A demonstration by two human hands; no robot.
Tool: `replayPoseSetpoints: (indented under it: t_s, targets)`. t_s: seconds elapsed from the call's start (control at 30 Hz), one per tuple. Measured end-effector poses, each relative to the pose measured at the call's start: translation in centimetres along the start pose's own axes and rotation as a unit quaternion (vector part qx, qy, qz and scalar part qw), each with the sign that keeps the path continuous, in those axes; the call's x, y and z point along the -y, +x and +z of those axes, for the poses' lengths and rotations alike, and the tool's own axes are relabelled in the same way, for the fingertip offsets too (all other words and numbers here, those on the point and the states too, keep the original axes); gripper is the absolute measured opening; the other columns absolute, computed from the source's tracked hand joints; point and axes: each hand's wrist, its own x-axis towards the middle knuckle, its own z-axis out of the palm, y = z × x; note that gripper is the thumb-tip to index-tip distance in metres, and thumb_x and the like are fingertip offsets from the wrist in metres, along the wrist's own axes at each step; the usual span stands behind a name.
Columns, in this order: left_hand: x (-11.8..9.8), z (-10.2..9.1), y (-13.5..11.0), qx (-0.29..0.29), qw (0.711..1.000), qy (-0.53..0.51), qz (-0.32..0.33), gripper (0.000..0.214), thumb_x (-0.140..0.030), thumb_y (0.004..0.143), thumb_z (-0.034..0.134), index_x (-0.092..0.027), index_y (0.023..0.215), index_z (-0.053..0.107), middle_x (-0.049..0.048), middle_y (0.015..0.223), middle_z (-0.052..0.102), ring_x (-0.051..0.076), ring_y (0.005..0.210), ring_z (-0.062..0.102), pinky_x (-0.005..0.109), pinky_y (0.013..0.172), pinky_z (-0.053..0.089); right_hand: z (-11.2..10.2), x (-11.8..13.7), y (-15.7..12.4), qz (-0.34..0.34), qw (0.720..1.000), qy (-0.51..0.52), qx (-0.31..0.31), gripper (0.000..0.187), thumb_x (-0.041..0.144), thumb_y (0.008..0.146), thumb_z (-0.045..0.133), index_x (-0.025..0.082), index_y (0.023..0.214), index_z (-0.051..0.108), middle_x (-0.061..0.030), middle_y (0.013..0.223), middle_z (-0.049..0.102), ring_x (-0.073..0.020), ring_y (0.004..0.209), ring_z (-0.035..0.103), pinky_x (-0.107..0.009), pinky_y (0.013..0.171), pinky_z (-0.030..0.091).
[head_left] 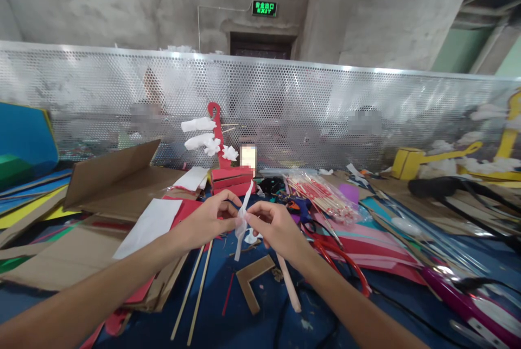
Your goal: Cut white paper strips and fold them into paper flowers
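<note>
My left hand (209,219) and my right hand (273,224) meet above the blue table (268,316), both pinching a narrow white paper strip (243,213) that stands almost upright between their fingertips. Its lower end hangs toward the table. Behind the hands stands a red paper model (228,172) with white paper tufts stuck on its upright stem.
Brown cardboard sheets (118,181) and coloured paper lie at left. Thin wooden sticks (195,289), an L-shaped cardboard piece (252,278), red scissors (345,262) and a bag of sticks (321,194) surround the hands. A perforated metal screen (325,110) closes the table's far side.
</note>
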Motion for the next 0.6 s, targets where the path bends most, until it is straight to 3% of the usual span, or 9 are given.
replayPoseSetpoints:
  t_s: [0.23,0.4,0.6]
  targets:
    - [-0.49,0.12,-0.02,-0.006,1.000,0.003,-0.008,0.021,-0.027,0.078,0.059,-0.016,0.093,0.050,0.0003,0.077,0.056,0.013,0.067,0.052,0.025,0.063,0.043,0.02,-0.22,0.02,0.002,1.000,-0.004,0.004,0.019,0.033,0.082,0.055,0.015,0.082,0.060,0.0007,0.060,0.054,-0.0069,0.043,0.044,-0.014,0.033,0.035]
    - [-0.67,0.21,-0.22,-0.003,0.999,0.046,0.014,0.023,-0.039,0.080,0.059,-0.016,0.085,0.055,-0.0002,0.077,0.056,0.013,0.069,0.050,0.024,0.063,0.041,0.19,0.22,-0.19,-0.027,0.999,-0.014,0.021,0.015,0.030,0.082,0.055,0.016,0.082,0.061,0.0000,0.065,0.055,-0.0090,0.051,0.050,-0.014,0.037,0.038]
    - [0.12,-0.38,0.18,-0.006,0.998,0.054,0.026,0.021,-0.037,0.081,0.058,-0.016,0.081,0.059,-0.0015,0.069,0.055,0.011,0.062,0.048,0.023,0.061,0.039,0.06,0.30,-0.18,-0.030,0.999,-0.041,0.004,0.013,0.028,0.082,0.055,0.016,0.078,0.060,0.0009,0.063,0.056,-0.0085,0.051,0.049,-0.016,0.041,0.037]
